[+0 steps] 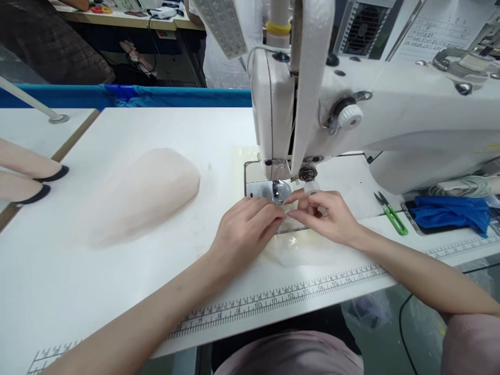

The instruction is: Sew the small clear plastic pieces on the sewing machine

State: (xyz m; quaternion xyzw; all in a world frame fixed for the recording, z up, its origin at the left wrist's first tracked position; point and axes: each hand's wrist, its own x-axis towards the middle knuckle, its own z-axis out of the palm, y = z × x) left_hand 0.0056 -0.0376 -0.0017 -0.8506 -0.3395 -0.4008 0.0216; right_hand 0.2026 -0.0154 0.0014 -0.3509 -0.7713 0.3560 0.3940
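One left hand [248,226], loosely curled, and one right hand [330,214], pinch-shaped, at frame centre; sheer pale material [302,254] just below the fingertips [278,212]; cannot tell whether grasped.

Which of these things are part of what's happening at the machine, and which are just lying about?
Seemingly in use:
sewing machine
left hand and right hand, close together by the needle area; anything between their fingers is too small to tell

Seemingly lying about, untouched:
green snips
blue cloth
pale fabric piece, though it may belong to the work
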